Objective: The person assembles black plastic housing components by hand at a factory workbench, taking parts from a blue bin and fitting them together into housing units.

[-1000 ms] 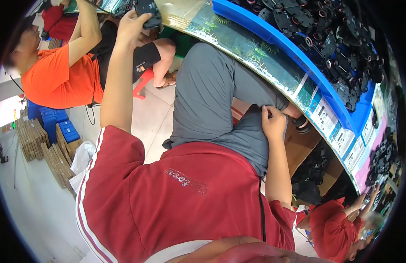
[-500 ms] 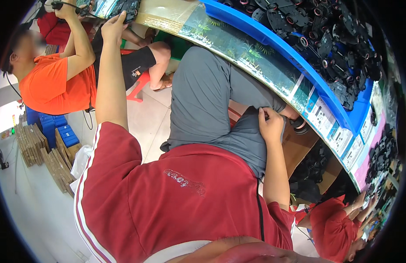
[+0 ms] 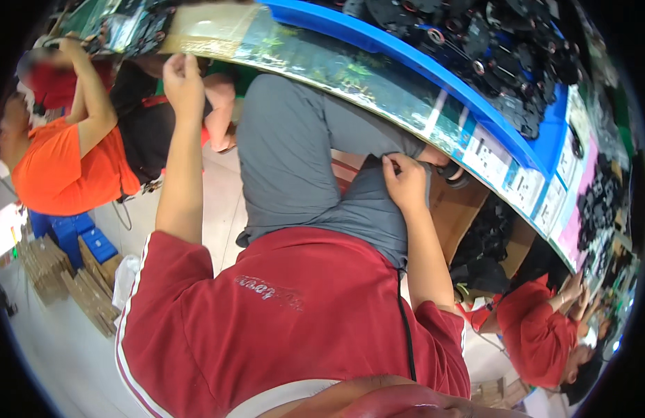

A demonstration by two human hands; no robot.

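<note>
My left hand (image 3: pixel 184 85) is raised beside the near edge of the table, at its left end. Its thumb and a finger point up with a gap between them, and nothing shows in it. Black plastic parts (image 3: pixel 150 29) lie on the tabletop just beyond, apart from the hand. My right hand (image 3: pixel 408 182) rests at my grey-trousered thigh (image 3: pixel 378 198), fingers curled in toward the thumb. Whatever those fingers may hold is hidden. Ahead of both hands stands a large blue tray (image 3: pixel 476 115), heaped with black plastic parts (image 3: pixel 500 59) that have round rings.
The table's edge (image 3: pixel 378 108) curves across in front of my knees. A person in orange (image 3: pixel 72 164) sits at left, another in red (image 3: pixel 535 327) at right. Under the table is a cardboard box (image 3: pixel 456 219). Flattened cardboard (image 3: pixel 86 296) and blue bins (image 3: pixel 68 233) stand at left.
My left hand has come away from a black part at the table's left end and drawn back toward me. The right hand stays by my thigh. The whole view has shifted a little.
</note>
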